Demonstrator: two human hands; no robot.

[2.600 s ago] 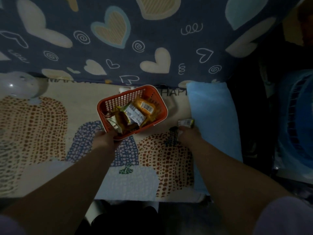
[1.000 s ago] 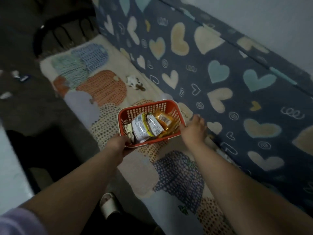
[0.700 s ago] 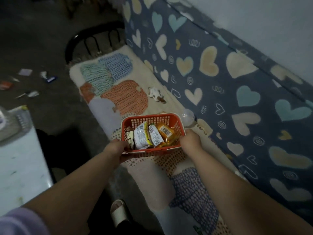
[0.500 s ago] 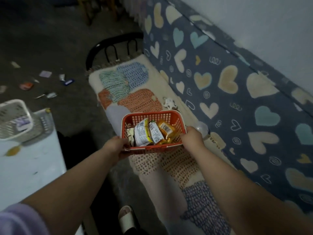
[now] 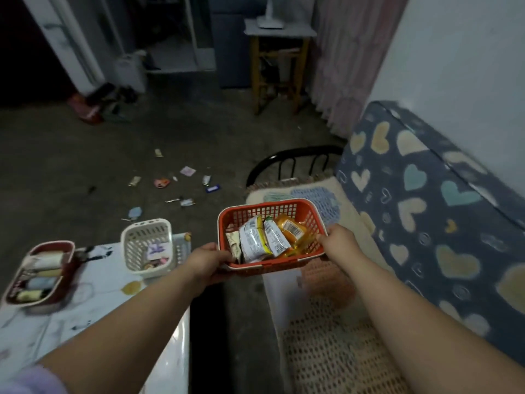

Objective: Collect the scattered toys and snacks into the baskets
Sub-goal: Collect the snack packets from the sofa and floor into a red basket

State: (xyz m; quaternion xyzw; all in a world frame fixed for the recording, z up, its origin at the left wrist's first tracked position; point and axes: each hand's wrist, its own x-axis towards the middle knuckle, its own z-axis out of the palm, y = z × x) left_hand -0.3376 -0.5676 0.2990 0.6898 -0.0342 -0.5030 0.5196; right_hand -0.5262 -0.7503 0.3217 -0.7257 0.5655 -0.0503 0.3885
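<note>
Now the left hand [image 5: 208,263] and right hand [image 5: 338,240] are gripping the basket [image 5: 264,210] by its short ends, fingers [image 5: 326,238] curled over its rim; floor scraps [image 5: 162,182] are lying at eleven o'clock.

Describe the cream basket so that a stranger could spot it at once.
Start at the glossy white table at lower left. Of the two containers on it, take the right-hand one: the cream slotted plastic basket. Unlike the dark red oval tray of rolls beside it, its walls are pale lattice.

Grey floor [image 5: 199,132], heart-print sofa [image 5: 426,200], wooden stool [image 5: 279,66]
</note>
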